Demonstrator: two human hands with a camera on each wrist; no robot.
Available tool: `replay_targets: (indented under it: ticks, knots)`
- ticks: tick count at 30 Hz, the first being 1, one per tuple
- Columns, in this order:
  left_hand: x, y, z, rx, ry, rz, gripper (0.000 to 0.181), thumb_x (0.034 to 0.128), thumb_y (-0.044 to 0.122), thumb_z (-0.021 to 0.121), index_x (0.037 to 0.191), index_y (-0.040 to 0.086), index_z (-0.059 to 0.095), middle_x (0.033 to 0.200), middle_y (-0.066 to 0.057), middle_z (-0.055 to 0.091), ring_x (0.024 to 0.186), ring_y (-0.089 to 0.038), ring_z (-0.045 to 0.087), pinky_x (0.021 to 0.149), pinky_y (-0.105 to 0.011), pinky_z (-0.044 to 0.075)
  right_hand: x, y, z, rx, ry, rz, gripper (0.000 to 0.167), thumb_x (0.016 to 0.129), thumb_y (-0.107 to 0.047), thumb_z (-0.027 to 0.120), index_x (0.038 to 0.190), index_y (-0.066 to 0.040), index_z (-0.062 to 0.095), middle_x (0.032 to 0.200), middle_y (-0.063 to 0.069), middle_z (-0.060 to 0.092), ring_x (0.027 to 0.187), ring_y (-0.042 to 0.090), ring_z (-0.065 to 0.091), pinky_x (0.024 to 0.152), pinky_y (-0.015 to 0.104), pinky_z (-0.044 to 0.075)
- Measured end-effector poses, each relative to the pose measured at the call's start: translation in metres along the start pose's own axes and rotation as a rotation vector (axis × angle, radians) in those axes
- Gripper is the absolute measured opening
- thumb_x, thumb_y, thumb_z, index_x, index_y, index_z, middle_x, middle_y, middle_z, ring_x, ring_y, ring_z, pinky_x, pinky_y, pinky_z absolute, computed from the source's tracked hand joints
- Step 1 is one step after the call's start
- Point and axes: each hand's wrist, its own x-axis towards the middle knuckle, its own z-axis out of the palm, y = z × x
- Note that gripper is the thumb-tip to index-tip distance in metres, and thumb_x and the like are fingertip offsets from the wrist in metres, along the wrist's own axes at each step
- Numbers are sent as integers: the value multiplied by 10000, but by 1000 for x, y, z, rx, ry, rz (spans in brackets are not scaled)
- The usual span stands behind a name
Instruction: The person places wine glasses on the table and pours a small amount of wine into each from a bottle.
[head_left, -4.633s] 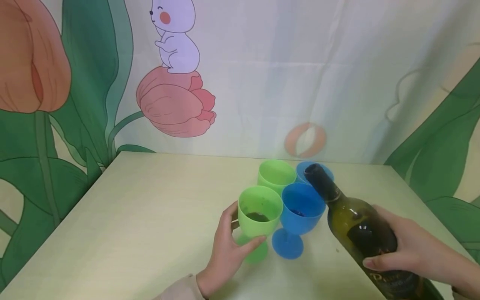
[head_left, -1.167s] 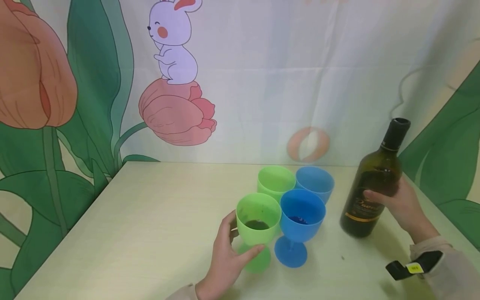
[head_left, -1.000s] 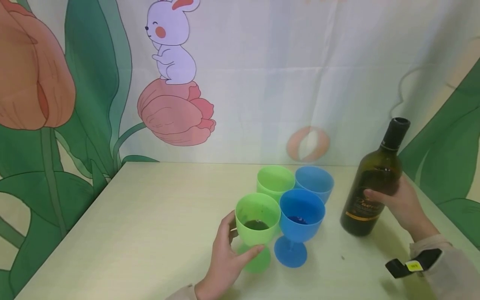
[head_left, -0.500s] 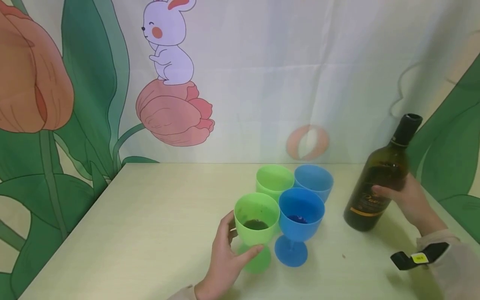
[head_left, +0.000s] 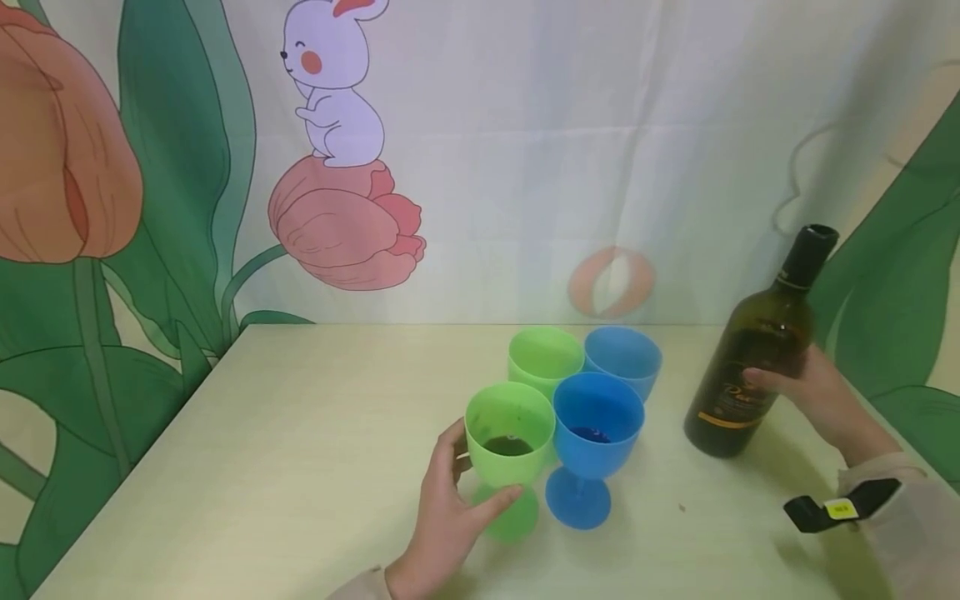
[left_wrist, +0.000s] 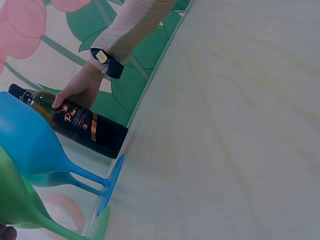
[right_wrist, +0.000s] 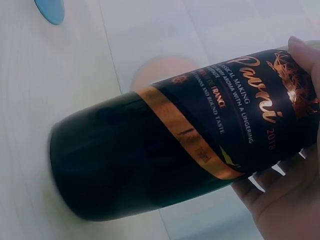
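Observation:
My left hand (head_left: 453, 508) holds the front green goblet (head_left: 512, 462), fingers behind the bowl and thumb in front near the stem. Dark liquid lies in the bottom of this goblet and of the front blue goblet (head_left: 600, 454) next to it. Close behind stand a second green goblet (head_left: 543, 354) and a lighter blue goblet (head_left: 628, 358); their insides look bare where visible. On the right, my right hand (head_left: 821, 400) grips a dark wine bottle (head_left: 738, 375) round its label, mouth up and leaning right. Whether its base (right_wrist: 85, 165) touches the table, I cannot tell.
The pale tabletop (head_left: 300, 450) ends at a hanging cloth (head_left: 480, 167) printed with a rabbit and tulips. A small dark speck (head_left: 682, 507) lies on the table below the bottle. A black device (head_left: 843, 507) is strapped on my right wrist.
From its tilt beside the blue goblets, the bottle has swung mouth-up and moved right, then leaned slightly more to the right. My left hand has kept its hold on the green goblet.

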Motion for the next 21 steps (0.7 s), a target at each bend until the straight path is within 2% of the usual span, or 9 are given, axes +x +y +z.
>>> replay_targets:
  ticks: [4,7,10,16,21]
  knots:
    - [1,2,-1,2,-7,-2,802,759,199,814,1423,221,366,1349,10,509,1199,-170,504,990,-303,466,-2,-2,-1,-40,8,36,570,911,-78,633,1306,-373,347,1075,-335,506,992,-161,474,783,105,364]
    - [1,3,-1,-2,-15,-7,804,760,201,814,1426,221,363,1354,8,503,1202,-185,504,993,-307,465,-4,-5,-2,-70,16,75,605,919,-141,641,1388,-333,310,1091,-342,466,1009,-171,428,824,189,343]
    - [1,4,-1,-9,-26,-27,813,760,211,813,1431,221,353,1362,8,493,1198,-232,509,997,-324,460,-6,-7,-3,-92,27,95,621,921,-173,644,1420,-284,292,1086,-350,442,1002,-178,406,826,217,330]
    - [2,5,-3,-7,-43,-56,815,765,212,809,1435,229,346,1365,22,486,1143,-254,525,971,-327,452,-8,-13,-1,-83,37,41,577,905,-135,662,1366,-268,342,1076,-340,480,968,-180,472,758,58,369]
    - [3,5,-3,-15,-53,-60,805,773,215,804,1436,234,348,1367,31,484,1143,-244,523,971,-317,453,-8,-17,-2,-93,43,22,570,893,-143,679,1359,-238,366,1058,-326,496,940,-168,498,753,54,394]
